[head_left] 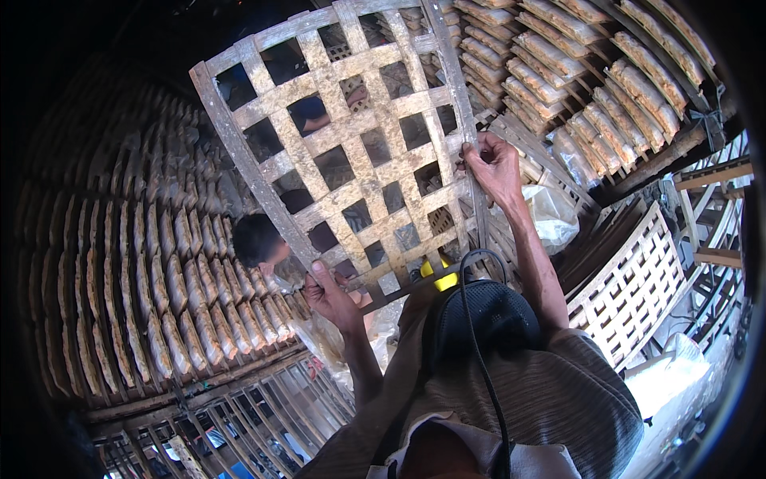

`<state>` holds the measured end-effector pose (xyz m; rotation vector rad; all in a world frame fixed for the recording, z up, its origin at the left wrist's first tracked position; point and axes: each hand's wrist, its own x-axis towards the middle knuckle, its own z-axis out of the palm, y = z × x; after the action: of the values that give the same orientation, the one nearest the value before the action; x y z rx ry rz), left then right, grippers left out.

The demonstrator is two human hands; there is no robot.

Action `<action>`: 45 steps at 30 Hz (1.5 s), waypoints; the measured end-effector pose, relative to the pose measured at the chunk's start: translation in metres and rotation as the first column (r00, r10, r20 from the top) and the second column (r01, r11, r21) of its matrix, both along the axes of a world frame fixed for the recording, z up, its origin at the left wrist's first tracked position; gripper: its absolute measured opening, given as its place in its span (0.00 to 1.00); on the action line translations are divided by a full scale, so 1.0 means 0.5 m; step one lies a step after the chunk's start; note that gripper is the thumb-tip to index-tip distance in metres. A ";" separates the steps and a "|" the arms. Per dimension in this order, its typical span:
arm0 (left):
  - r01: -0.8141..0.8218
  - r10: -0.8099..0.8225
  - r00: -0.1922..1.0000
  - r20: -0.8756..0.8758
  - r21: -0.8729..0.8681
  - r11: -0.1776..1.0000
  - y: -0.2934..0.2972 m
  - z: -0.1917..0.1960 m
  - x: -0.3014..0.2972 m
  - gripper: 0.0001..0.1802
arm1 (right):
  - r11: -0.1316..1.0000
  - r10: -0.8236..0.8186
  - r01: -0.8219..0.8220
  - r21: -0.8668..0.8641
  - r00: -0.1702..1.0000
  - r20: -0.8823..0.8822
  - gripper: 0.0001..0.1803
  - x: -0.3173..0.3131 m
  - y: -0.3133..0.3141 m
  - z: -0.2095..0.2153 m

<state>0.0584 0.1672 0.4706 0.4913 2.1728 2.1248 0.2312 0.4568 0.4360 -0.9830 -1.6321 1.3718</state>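
A large tray of woven bamboo slats in a wooden frame (pixel 343 130) is tilted up in front of me, held between my two hands. My left hand (pixel 333 302) is closed around its lower left corner, thumb on the front of the frame. Higher up, my right hand (pixel 496 169) pinches the right side rail between thumb and fingers. The lattice carries pale brown stains, and its square gaps show the dim space behind. Beyond the tray's left edge, another person's dark-haired head (pixel 257 239) is partly hidden by it.
Racks with rows of pale slabs (pixel 171 279) fill the left side, and more slabs (pixel 550 56) line the upper right. A second woven lattice panel (pixel 642 287) leans at the right, near a clear plastic bag (pixel 552 217). A black cable (pixel 471 319) runs over my clothing.
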 end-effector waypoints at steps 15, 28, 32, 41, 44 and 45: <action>0.005 -0.002 0.999 -0.051 0.062 0.998 0.007 0.029 0.008 0.19 | 1.000 0.014 -0.014 0.026 1.000 0.011 0.19 0.002 -0.014 0.007; -0.003 0.005 0.998 -0.060 0.026 1.000 -0.008 0.012 0.002 0.19 | 0.986 -0.107 0.087 0.143 0.985 0.137 0.13 -0.016 -0.010 -0.012; -0.008 0.010 0.996 -0.091 0.020 1.000 -0.009 0.006 0.003 0.19 | 0.968 -0.170 0.109 0.228 0.948 0.269 0.14 -0.017 -0.018 -0.008; 0.019 -0.013 0.997 -0.080 0.067 0.998 0.000 0.003 0.002 0.17 | 0.970 -0.140 0.091 0.225 0.967 0.213 0.13 -0.013 -0.016 -0.016; 0.010 -0.007 0.996 -0.092 0.036 0.999 -0.002 0.001 -0.006 0.18 | 0.998 -0.044 0.034 0.052 0.977 0.210 0.13 0.001 -0.011 -0.010; 0.007 -0.004 0.997 -0.079 0.041 0.999 -0.001 0.001 -0.006 0.18 | 0.999 -0.029 0.024 0.037 0.989 0.142 0.13 0.002 -0.008 -0.015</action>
<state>0.0554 0.1669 0.4713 0.5941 2.1692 2.1871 0.2322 0.4526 0.4283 -1.0999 -1.7359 1.2752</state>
